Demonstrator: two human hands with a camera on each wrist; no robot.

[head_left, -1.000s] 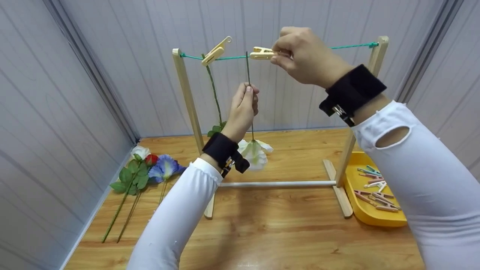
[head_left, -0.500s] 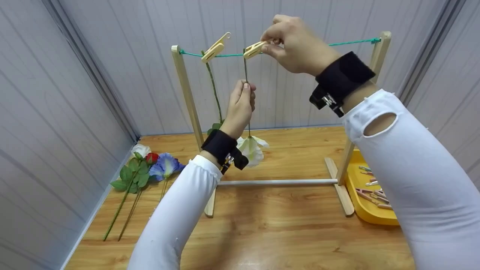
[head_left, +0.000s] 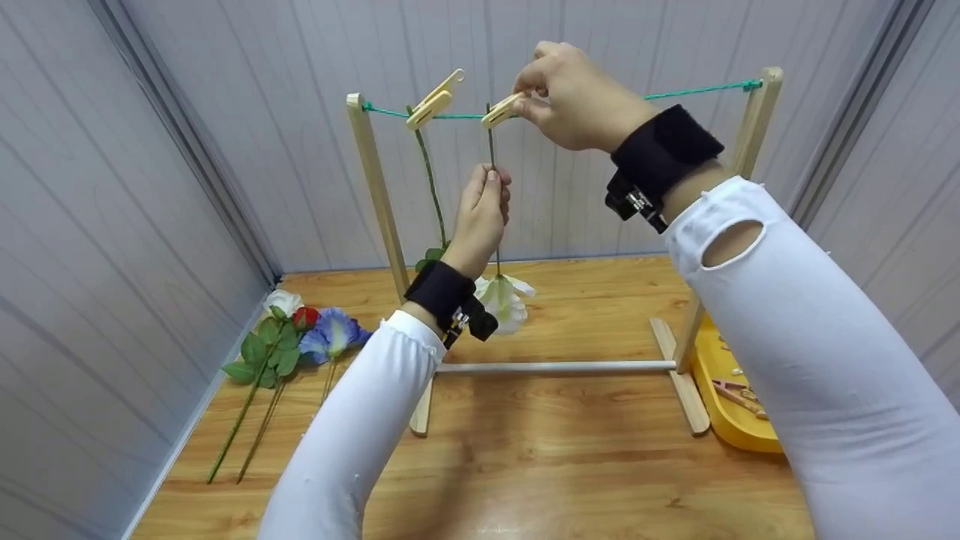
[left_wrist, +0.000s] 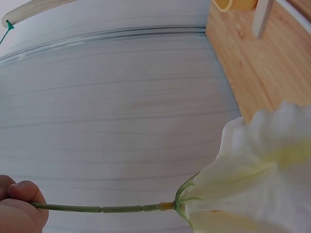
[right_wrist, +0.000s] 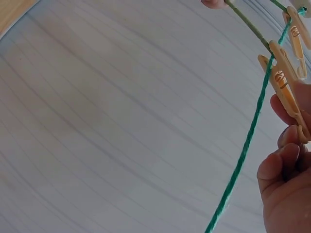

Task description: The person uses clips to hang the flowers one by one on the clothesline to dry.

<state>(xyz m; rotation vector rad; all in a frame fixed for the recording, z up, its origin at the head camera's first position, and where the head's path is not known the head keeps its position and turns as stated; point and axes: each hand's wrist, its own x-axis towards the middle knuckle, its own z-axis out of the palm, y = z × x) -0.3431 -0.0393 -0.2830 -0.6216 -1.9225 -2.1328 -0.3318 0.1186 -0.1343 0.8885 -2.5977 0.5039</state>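
Observation:
My left hand point(head_left: 484, 214) pinches the green stem of a white artificial flower point(head_left: 504, 304), which hangs head down. In the left wrist view its pale yellow-white petals point(left_wrist: 262, 179) fill the lower right. My right hand point(head_left: 581, 97) pinches the tail end of a cream clothespin point(head_left: 499, 111) at the teal cord point(head_left: 690, 93). Seen from the right wrist, that clothespin's jaws straddle the cord point(right_wrist: 243, 145) where the stem tip crosses it. Further left, another cream clothespin point(head_left: 431, 109) holds a second green stem point(head_left: 431, 176) on the cord, its leaves partly behind my left wrist.
A wooden frame with two posts point(head_left: 379, 195) and a white bottom bar point(head_left: 555, 367) carries the cord. On the table at left lie a white rose point(head_left: 283, 303), a red rose point(head_left: 305, 318) and a blue flower point(head_left: 330, 335). A yellow tray point(head_left: 739, 431) with clothespins sits right, partly behind my sleeve.
My right hand has moved left with the clothespin, from beside the stem onto the stem and cord. The clothespin has tilted. My left hand stays nearly in place on the stem.

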